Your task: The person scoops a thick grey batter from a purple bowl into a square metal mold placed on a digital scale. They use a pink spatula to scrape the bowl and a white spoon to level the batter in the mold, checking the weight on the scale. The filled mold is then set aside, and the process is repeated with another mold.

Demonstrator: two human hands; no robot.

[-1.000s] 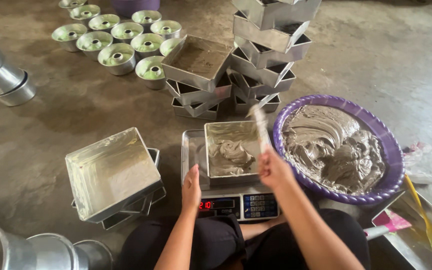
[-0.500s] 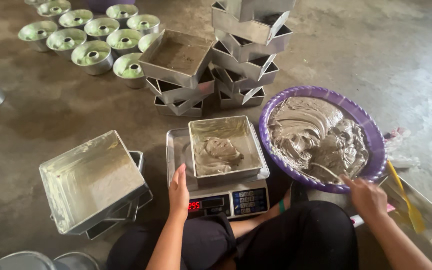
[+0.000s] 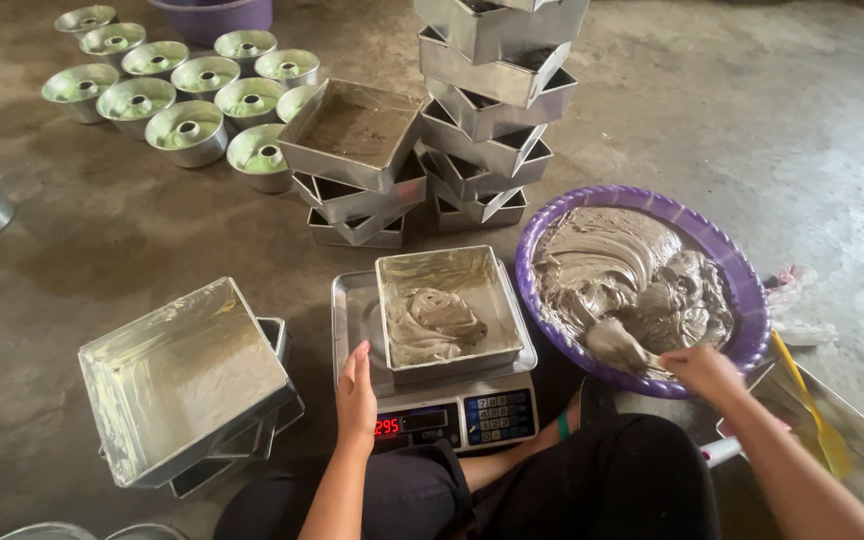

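Our left hand [image 3: 356,388] rests open-palmed against the scale [image 3: 439,410] to steady it — our right hand [image 3: 704,366], fingers closed, digs into the purple basin [image 3: 742,290] of grey batter [image 3: 632,285] beside the part-filled square pan [image 3: 442,312] being weighed.

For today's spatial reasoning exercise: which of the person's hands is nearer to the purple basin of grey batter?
Right. The right hand reaches over the purple basin rim into the batter, while the left hand rests at the scale, beside the square pan.
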